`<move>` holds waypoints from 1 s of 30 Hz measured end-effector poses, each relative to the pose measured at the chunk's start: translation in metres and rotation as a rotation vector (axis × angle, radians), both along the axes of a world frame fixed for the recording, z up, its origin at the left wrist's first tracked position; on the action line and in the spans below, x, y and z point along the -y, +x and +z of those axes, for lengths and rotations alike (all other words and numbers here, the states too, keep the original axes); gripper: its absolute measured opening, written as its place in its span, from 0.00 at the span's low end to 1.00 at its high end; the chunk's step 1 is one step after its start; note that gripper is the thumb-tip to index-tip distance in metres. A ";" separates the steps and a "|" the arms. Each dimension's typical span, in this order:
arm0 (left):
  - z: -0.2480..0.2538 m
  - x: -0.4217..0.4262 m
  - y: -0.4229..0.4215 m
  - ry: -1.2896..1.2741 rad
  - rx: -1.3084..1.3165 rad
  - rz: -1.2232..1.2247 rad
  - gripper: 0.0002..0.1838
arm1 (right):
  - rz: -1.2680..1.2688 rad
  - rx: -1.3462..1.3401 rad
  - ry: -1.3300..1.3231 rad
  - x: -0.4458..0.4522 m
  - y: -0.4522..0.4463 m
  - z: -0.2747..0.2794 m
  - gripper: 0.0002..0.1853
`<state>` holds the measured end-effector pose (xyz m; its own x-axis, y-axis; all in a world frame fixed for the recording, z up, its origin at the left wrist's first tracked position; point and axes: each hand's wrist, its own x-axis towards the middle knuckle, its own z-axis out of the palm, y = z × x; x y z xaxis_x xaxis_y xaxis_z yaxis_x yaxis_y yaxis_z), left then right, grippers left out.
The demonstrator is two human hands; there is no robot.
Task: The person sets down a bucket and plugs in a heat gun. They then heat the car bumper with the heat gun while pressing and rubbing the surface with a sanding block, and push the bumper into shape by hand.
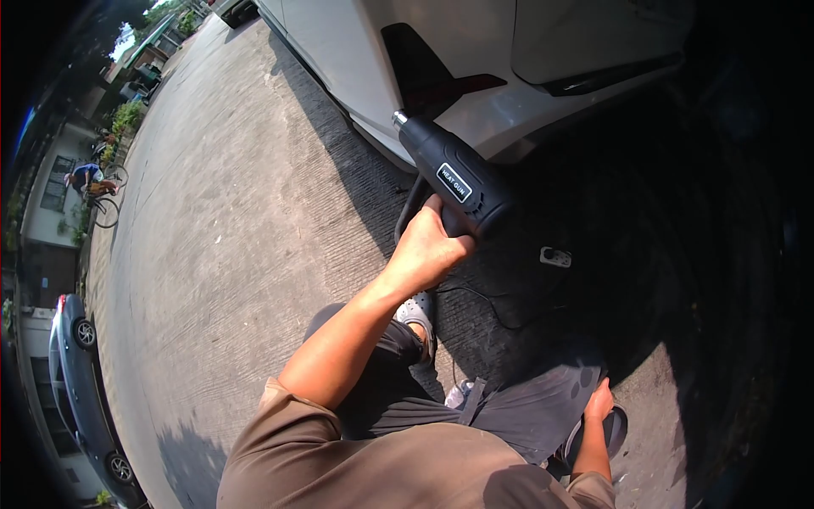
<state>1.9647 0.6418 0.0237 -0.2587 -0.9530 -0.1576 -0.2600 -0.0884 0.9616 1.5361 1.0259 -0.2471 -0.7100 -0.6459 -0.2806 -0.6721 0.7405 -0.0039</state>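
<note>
My left hand is closed around the handle of a black heat gun with a "HEAT GUN" label. Its silver nozzle points up and to the left, in front of the car's white bodywork near a dark, angular trim piece. Whether the nozzle touches the car cannot be told. On the right, my right hand is low against the side of my knee in dark trousers; its fingers are mostly hidden. A thin black cord runs over the ground below the heat gun.
A white power strip lies on the shaded ground. My grey perforated clog is below my left hand. Rough concrete stretches left. Across the road are a person on a bicycle and a parked blue-grey car.
</note>
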 end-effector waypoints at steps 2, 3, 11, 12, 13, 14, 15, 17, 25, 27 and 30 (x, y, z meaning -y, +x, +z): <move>-0.001 0.000 0.000 -0.006 -0.006 0.003 0.27 | -0.009 0.009 0.007 0.000 -0.001 -0.001 0.20; 0.000 0.000 0.000 0.001 0.002 0.002 0.27 | -0.007 0.008 0.010 0.000 -0.001 -0.001 0.20; 0.002 -0.001 0.000 0.040 0.001 0.000 0.27 | 0.002 0.010 -0.003 0.003 0.002 0.004 0.18; 0.000 -0.001 0.000 0.030 0.006 0.003 0.27 | 0.044 -0.004 -0.032 0.002 0.003 0.004 0.17; -0.002 0.000 0.000 0.020 0.011 0.005 0.27 | 0.084 -0.019 -0.062 0.000 0.003 0.005 0.17; -0.003 0.001 0.000 0.008 0.014 0.006 0.27 | 0.124 -0.035 -0.093 0.000 0.005 0.006 0.16; -0.002 0.001 0.000 0.006 0.016 0.010 0.27 | 0.139 -0.040 -0.103 0.000 0.006 0.005 0.16; 0.000 0.000 -0.001 0.006 0.017 0.014 0.27 | 0.166 -0.051 -0.117 -0.002 0.009 0.005 0.16; -0.007 -0.014 -0.018 -0.012 -0.155 0.074 0.25 | 0.021 0.040 -0.187 0.008 0.002 0.018 0.22; -0.002 -0.021 -0.024 -0.053 -0.161 0.117 0.27 | 0.018 0.096 -0.154 0.012 0.002 0.025 0.21; -0.002 -0.029 -0.029 -0.121 -0.197 0.167 0.29 | -0.016 0.057 -0.309 0.018 0.007 0.032 0.18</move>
<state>1.9358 0.6711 0.0212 -0.1108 -0.9938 -0.0027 -0.0588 0.0039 0.9983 1.5428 1.0074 -0.2152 -0.7096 -0.6956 -0.1124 -0.6524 0.7089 -0.2681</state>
